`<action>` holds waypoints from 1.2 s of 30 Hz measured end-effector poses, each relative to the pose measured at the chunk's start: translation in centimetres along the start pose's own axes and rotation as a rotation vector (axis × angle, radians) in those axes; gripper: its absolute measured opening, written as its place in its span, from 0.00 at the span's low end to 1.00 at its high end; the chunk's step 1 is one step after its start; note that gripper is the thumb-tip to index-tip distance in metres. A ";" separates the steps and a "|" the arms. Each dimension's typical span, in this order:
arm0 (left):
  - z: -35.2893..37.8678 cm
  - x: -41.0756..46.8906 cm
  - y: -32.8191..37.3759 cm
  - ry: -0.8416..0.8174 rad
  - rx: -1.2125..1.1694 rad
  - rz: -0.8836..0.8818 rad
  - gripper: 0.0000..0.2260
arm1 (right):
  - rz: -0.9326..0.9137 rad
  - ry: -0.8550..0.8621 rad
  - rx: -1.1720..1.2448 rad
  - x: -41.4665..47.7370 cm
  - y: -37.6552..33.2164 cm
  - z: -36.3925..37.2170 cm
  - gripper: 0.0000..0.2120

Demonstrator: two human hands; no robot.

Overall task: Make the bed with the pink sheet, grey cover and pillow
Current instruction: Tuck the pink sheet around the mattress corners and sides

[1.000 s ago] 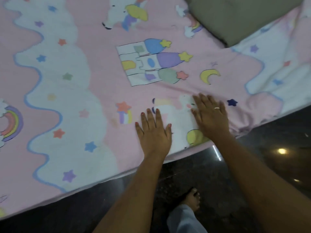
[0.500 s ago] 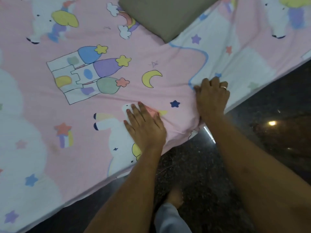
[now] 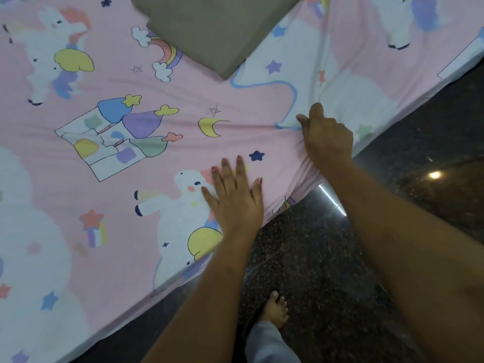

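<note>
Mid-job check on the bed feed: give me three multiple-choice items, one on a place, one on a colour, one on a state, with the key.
1. Where does the folded grey cover lie?
A. on the floor
B. on the pink sheet, away from its near edge
C. hanging off the bed's edge

2. What colour is the moon print?
A. green
B. black
C. yellow

3. How is the left hand?
A. flat on the sheet, fingers straight
B. curled round the cover
C. lifted off the bed

Key: 1 B, the cover sits on the sheet at the top of the view; 2 C, the crescent is yellow; 3 A, its palm lies by the unicorn print.
</note>
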State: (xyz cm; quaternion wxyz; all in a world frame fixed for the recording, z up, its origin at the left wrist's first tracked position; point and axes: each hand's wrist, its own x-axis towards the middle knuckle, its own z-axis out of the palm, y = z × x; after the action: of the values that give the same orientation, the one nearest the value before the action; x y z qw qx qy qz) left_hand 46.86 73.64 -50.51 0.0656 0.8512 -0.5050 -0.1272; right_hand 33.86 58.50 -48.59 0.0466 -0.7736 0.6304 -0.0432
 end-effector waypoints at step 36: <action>1.8 2.9 17.5 0.043 -0.158 0.086 0.27 | 0.676 -0.363 0.476 3.3 12.7 -3.3 0.30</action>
State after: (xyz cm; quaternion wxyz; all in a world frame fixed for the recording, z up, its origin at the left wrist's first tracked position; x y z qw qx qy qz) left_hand 32.95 62.67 -48.43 0.1485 0.8234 -0.5280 -0.1454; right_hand 21.82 52.67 -46.94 0.3446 -0.4871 0.8018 -0.0329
